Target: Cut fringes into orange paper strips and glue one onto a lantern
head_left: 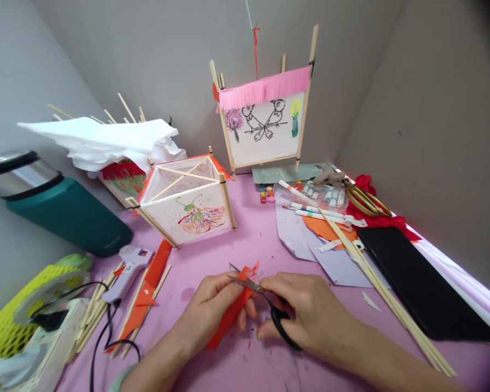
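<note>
My left hand (218, 302) pinches a strip of orange-red paper (225, 321) whose far end is cut into a fine fringe. In my right hand (306, 299) is a pair of scissors (280, 321) with black handles, its blades apart around the strip's edge beside my left fingers. Just beyond my hands stands a lantern (191, 218) of wooden sticks and white paper, bearing a colourful insect drawing. Behind it a second lantern (265, 130), with two drawn birds and a pink fringe, hangs from a red string.
On the left are a teal bottle (73, 212), a glue gun (127, 269) with a black cord, orange paper scraps (149, 283) and wooden sticks. At right lie white paper sheets (338, 267), markers (322, 212), gold-handled scissors (367, 201), long sticks (375, 288) and a black phone (420, 283).
</note>
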### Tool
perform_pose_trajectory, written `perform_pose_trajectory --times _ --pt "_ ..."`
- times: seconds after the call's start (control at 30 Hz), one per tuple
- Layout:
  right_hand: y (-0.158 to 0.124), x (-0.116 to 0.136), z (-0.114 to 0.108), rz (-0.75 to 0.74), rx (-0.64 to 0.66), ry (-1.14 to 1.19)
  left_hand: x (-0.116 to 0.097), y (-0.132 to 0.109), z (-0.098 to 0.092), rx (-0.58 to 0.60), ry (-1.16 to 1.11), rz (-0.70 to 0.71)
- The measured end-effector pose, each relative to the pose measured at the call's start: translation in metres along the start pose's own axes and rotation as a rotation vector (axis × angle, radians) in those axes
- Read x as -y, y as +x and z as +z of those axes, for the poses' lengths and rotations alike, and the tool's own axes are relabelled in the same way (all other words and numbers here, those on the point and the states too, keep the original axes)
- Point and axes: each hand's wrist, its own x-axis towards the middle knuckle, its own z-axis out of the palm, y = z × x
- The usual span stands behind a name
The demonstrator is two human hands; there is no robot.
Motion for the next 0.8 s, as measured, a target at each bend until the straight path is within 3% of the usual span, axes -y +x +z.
perform_pose_trajectory --times 0.8 --pt "0.0033 -0.0061 0.0066 -0.067 -0.032 -0.016 0.0003 -0.0012 -0.0018 0.005 -0.032 -0.063"
